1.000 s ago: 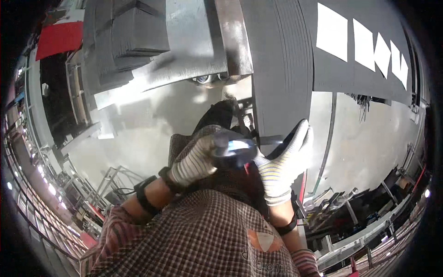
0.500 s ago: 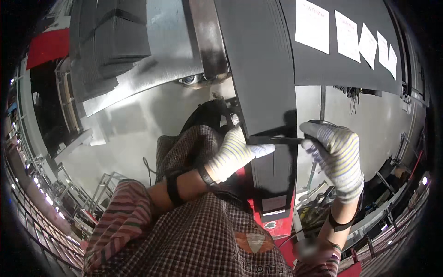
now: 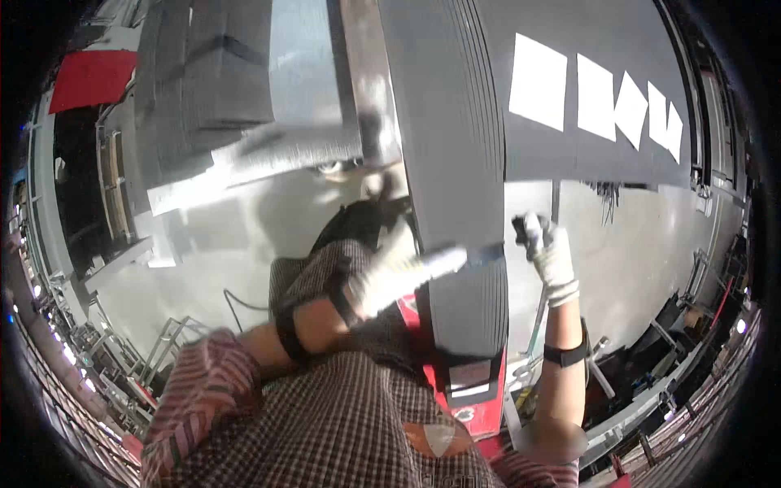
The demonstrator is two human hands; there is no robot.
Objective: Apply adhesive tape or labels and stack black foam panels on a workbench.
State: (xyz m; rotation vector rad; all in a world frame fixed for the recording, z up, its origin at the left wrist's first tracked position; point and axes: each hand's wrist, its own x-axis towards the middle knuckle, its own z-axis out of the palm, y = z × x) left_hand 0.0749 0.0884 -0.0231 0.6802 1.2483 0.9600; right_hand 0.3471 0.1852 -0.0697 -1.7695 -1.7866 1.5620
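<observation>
A long stack of dark grey panels runs away from me through the middle. My left hand, in a pale striped glove, is blurred at the stack's left edge. Its fingers are apart, with one part stretched out over the panels. Between my hands a narrow dark strip lies across the stack, smeared by motion. My gloved right hand is just beyond the right edge, its fingers curled around something dark, which seems to be in line with the strip. The finger undersides are hidden.
White paper sheets lie on a dark grey surface at the far right. More grey panels rest on a metal table at the far left. A red base shows under the stack's near end. Metal racks stand at both sides.
My right hand has moved slightly left and turned, with its fingers drawn in. My left hand has shifted a little left and is now blurred. The view has shifted slightly.
</observation>
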